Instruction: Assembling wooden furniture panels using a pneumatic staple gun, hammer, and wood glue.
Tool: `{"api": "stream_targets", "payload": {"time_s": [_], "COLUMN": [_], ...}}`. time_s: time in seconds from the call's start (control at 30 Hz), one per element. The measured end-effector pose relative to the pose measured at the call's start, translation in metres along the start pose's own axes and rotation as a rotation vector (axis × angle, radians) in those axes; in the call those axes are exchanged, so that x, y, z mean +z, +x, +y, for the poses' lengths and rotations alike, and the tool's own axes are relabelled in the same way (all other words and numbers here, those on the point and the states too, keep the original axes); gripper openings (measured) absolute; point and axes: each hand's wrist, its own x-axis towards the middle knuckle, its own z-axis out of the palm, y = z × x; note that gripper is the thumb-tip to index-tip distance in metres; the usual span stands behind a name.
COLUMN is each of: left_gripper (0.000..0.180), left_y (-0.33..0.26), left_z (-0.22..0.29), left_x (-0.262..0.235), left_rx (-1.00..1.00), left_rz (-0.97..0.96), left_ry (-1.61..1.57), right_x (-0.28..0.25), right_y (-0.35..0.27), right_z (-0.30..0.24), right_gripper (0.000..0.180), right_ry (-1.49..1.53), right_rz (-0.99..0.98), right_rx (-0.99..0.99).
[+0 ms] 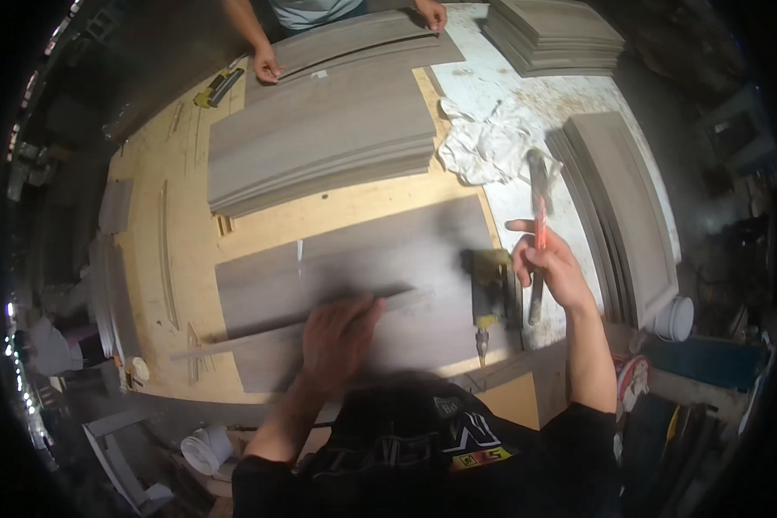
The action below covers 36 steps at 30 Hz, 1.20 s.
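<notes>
My left hand point(341, 338), smeared by motion, is closed over a long thin wood strip point(263, 337). The strip lies slantwise across a grey-brown wood panel point(272, 276) flat on the table. Raised at the right, my right hand point(551, 266) grips a long dark hand tool with a red section point(540, 226). That tool stands roughly upright in the view, and blur hides its exact kind. Between my hands, a yellow-green and black power tool point(492, 269) with a pointed metal tip rests at the panel's right end.
Beyond the panel sits a stack of similar panels point(319, 138). Across the table, a co-worker's hands point(268, 65) hold a strip along another panel. A crumpled white cloth point(488, 138) lies right of the stack. Framed panels point(626, 207) are piled at the right edge.
</notes>
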Motion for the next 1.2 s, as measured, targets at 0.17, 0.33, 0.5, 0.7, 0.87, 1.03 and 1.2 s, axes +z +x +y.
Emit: {"api": "stream_targets", "payload": {"time_s": [0.17,0.33,0.5,0.7,0.87,1.03,1.2], "left_gripper": [0.032,0.022,0.020,0.016,0.013,0.018,0.020], "left_y": [-0.015,-0.026,-0.026,-0.026,-0.025,-0.029,-0.028], "left_z": [0.005,0.018,0.015,0.012,0.017,0.015,0.018], "left_x": [0.010,0.012,0.016,0.017,0.015,0.019,0.016], "left_rx": [0.117,0.099,0.135,0.149,0.155,0.136,0.139], "left_rz": [0.166,0.230,0.302,0.317,0.318,0.280,0.254], "left_ry": [0.055,0.097,0.062,0.085,0.076,0.083,0.071], "right_x": [0.074,0.130,0.154,0.160,0.160,0.157,0.159], "right_y": [-0.087,-0.122,-0.133,-0.130,-0.135,-0.133,-0.139], "right_z": [-0.010,-0.018,0.013,0.002,0.021,0.003,0.020], "right_gripper": [0.037,0.028,0.027,0.026,0.023,0.022,0.022], "right_ry": [-0.644,-1.102,-1.236,-1.228,-1.338,-1.258,-1.147], "right_rz": [0.239,0.160,0.260,0.250,0.261,0.267,0.419], "right_rx": [-0.035,-0.184,-0.329,-0.263,-0.232,-0.271,-0.406]}}
